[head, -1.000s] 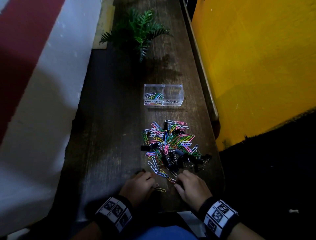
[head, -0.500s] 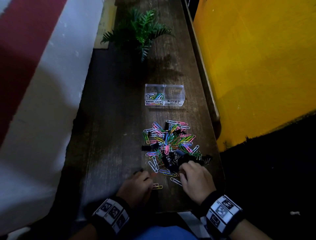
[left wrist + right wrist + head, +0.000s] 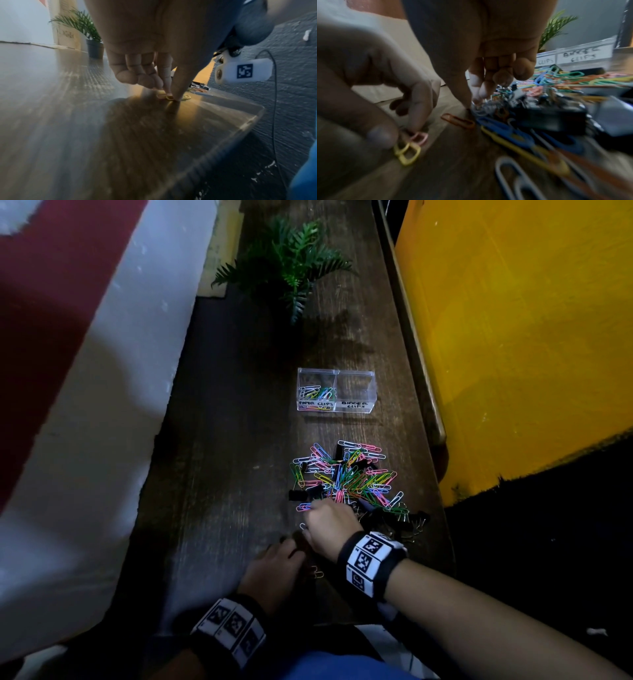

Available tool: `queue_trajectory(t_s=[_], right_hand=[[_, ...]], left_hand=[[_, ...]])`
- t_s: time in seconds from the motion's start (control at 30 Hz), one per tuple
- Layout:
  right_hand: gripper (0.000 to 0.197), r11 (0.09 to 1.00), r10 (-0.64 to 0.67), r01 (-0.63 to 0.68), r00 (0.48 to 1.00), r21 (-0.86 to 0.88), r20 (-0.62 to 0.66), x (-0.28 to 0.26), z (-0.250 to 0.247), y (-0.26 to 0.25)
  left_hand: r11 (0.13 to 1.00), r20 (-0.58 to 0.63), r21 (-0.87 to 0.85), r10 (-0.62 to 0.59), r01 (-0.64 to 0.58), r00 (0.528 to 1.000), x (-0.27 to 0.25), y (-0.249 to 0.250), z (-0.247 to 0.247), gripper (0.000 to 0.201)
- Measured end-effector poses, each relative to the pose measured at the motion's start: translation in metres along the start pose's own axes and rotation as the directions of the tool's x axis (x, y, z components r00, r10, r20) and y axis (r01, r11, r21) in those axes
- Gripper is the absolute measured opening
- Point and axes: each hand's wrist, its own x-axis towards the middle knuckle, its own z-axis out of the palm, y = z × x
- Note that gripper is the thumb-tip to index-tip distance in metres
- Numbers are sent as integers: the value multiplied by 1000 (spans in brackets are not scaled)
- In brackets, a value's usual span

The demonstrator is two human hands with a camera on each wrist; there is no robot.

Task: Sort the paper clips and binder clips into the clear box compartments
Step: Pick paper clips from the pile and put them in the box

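Observation:
A mixed pile of coloured paper clips [image 3: 352,479] and black binder clips [image 3: 301,494] lies on the wooden table. Behind it stands the clear two-compartment box [image 3: 337,371]; several paper clips [image 3: 317,393] are in its left compartment, and the right one looks empty. My left hand [image 3: 291,546] is near the front edge, thumb and fingers pinching yellow paper clips [image 3: 164,96] against the wood, with a pink clip [image 3: 419,136] beside them. My right hand [image 3: 318,513] reaches into the pile's near left edge. There its curled thumb and forefinger [image 3: 473,104] pinch pale paper clips.
A potted green plant [image 3: 287,268] stands at the far end of the table. A yellow wall [image 3: 513,337] runs along the table's right side and a white wall along its left. Bare wood [image 3: 222,474] lies left of the pile.
My right hand has moved forward and left, from the pile's near right side to its near left edge. The left hand has stayed by the yellow clips near the front edge.

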Motion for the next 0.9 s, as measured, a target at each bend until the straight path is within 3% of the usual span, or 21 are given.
queue_trajectory(t_s=[0.23, 0.37, 0.47, 0.53, 0.67, 0.77, 0.9], right_hand=[[24, 999, -25, 28, 996, -38, 90, 8, -7, -3], [24, 997, -76, 76, 994, -1, 80, 7, -7, 0], [14, 976, -68, 80, 996, 204, -65, 3, -8, 7], [2, 925, 9, 52, 987, 378, -160, 0, -6, 15], [9, 829, 120, 17, 971, 559, -208, -6, -2, 31], [16, 853, 13, 95, 979, 514, -203, -13, -2, 36], [27, 924, -156, 187, 981, 334, -120, -20, -2, 29]], left_hand=[[1000, -44, 3, 11, -11, 999, -1, -4, 11, 33], [995, -64, -82, 55, -60, 996, -2, -10, 21, 22], [983, -63, -177, 45, -55, 997, -6, -17, 26, 12], [969, -75, -238, 46, -63, 996, -8, -21, 27, 12], [968, -82, -237, 67, -84, 994, -8, -22, 14, 12], [977, -63, -202, 52, -63, 997, -10, -24, 11, 15], [974, -129, -204, 75, -101, 989, -12, -18, 10, 13]])
